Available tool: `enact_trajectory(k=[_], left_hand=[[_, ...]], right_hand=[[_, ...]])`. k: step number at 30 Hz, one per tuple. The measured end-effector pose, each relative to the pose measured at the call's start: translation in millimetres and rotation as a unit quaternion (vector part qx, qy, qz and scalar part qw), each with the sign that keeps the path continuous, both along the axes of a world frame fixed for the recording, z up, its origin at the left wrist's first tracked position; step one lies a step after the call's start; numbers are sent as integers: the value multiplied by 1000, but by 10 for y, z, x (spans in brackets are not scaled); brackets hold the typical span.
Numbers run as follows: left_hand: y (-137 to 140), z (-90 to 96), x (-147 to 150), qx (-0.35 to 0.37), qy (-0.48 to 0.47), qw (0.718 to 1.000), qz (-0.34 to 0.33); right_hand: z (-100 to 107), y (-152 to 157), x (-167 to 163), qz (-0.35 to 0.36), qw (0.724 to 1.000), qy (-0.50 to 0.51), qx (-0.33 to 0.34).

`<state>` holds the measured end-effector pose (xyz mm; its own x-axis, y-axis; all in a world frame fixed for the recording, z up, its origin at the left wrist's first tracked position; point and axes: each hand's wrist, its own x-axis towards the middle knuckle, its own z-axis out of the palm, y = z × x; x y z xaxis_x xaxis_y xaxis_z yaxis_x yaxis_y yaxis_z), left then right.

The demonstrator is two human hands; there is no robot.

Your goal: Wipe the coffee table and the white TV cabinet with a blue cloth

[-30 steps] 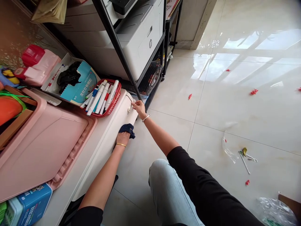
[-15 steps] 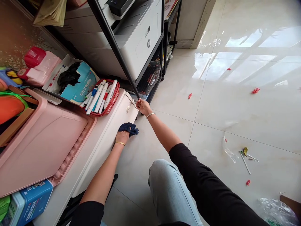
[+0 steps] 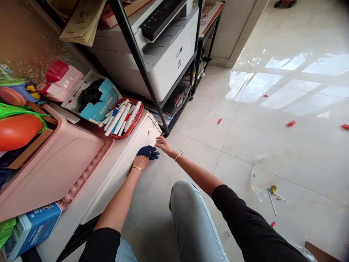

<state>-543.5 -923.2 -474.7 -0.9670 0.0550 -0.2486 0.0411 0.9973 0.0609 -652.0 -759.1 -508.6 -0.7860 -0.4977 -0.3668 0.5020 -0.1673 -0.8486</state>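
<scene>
Holding the dark blue cloth (image 3: 148,151) at the white desk's front (image 3: 144,137), my left hand (image 3: 141,161) hides its fingers in folds; the cloth's long axis runs crosswise, loose end pointing rightward, near my empty, half-open right hand (image 3: 163,145).

Rough matt cloth (image 3: 147,151), glossy floor (image 3: 245,142)

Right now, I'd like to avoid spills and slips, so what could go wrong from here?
The red basket sits near the edge of the white table, close to both hands, so a bump could spill its markers. Loose clear plastic and white sticks on the floor might slide underfoot if stepped on.
</scene>
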Motion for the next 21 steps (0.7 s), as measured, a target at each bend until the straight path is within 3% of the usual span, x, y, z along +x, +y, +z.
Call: enact_trajectory(k=[6,14,18,21], left_hand=[[-33,126,16,10,-43,999,-18],[-77,260,11,85,-7,996,6],[59,368,-163,140,56,988,37],[189,369,-380,260,187,946,49]], right_hand=[[48,-262,437,103,992,76,8],[61,-47,285,242,960,132,-53],[110,-34,111,203,964,173,-9],[157,-84,-154,139,962,230,39]])
